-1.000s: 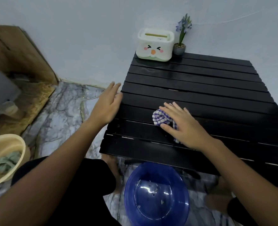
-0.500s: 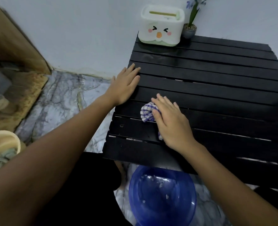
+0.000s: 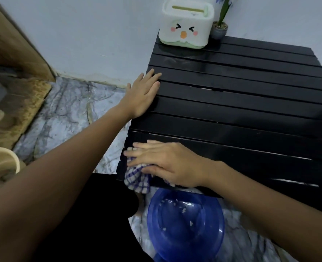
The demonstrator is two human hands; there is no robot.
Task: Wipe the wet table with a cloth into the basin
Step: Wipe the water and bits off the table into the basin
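Note:
A black slatted table [image 3: 241, 103] fills the right of the view. My right hand [image 3: 166, 163] presses flat on a blue-and-white checked cloth [image 3: 137, 178] at the table's near left corner, and part of the cloth hangs over the front edge. Just below that edge, on the floor, stands a blue translucent basin [image 3: 184, 224] with a few white specks inside. My left hand [image 3: 143, 95] lies flat with fingers spread on the table's left edge, holding nothing.
A white tissue box with a cartoon face [image 3: 186, 23] and a small potted plant [image 3: 220, 25] stand at the table's far left corner against the wall. A beige basin [image 3: 1, 163] sits on the marble floor at the left. A brown mat [image 3: 14, 110] lies beyond it.
My right hand has dragged the cloth from the middle slats toward me to the near left corner, so it now hangs over the edge above the blue basin. My left hand stayed on the left edge.

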